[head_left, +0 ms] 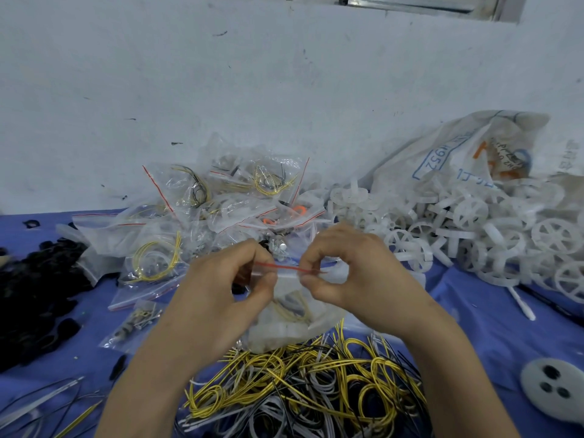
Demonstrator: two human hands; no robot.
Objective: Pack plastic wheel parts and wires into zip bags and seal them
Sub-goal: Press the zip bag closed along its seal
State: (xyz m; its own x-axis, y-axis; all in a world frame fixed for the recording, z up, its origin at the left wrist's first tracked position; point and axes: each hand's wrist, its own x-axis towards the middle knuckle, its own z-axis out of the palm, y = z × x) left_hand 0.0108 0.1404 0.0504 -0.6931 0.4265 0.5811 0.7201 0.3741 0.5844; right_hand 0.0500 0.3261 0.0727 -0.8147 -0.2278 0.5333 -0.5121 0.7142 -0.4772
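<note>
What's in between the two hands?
In the head view, the red zip strip of a clear zip bag runs between the left hand and the right hand. Both hands pinch it, and the filled bag hangs below.

At the centre the zip bag (289, 311) is clear with a red seal strip. The wires (300, 384) at 6 o'clock are yellow, black and pale grey. The wheels (474, 229) at 3 o'clock are white, and the small parts (34, 295) at 9 o'clock are black. The tabletop (474, 311) is blue. The sack (458, 153) at 2 o'clock is white with blue print.
</note>
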